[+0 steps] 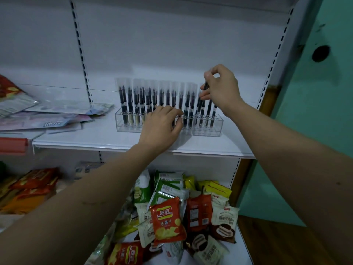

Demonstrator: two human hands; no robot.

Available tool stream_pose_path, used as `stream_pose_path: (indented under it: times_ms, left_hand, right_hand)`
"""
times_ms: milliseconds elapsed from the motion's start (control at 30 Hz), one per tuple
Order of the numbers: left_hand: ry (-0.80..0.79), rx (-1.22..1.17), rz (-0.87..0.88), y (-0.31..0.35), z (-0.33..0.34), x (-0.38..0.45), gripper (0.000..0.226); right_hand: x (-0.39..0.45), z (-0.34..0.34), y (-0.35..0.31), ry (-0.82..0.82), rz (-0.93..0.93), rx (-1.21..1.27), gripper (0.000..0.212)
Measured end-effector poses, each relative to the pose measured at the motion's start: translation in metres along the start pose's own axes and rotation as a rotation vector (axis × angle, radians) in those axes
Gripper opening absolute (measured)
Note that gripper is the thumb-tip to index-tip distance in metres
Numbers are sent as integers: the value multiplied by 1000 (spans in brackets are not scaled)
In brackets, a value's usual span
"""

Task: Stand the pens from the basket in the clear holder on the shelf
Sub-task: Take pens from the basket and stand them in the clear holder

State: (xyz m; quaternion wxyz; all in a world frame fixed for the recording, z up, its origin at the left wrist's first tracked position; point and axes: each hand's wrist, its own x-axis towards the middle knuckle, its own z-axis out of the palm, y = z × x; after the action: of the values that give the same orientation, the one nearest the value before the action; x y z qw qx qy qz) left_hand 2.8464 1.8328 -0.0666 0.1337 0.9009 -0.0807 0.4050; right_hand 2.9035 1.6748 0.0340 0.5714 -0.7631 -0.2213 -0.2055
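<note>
The right hand (221, 88) pinches a dark pen (202, 96) between thumb and forefinger, tilted over the right end of the clear holder (208, 129) on the shelf (107, 138). Left of that grip, the left hand (162, 127) pinches another pen's (180, 104) lower end at the holder's front, amid rows of upright pens.

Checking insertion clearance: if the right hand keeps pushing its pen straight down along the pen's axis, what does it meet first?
The right hand pinches a pen tilted down-left. Straight on, its tip likely meets the clear holder near its right end, among pens already standing there. Whether it finds a free slot or a neighbouring pen is unclear from this view.
</note>
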Motion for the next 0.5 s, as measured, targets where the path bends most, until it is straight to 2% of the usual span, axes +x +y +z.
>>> stream_pose_path:
  times_ms: [167, 367, 500]
  left_hand:
    - [2, 14, 0, -1, 1, 0, 28]
    - [23, 6, 0, -1, 3, -2, 28]
    - [20, -1, 4, -1, 2, -3, 28]
  right_hand:
    - [3, 5, -4, 24, 4, -67, 15]
    - [-7, 14, 17, -34, 58, -302, 22]
    - [-13, 20, 29, 27, 85, -314, 25]
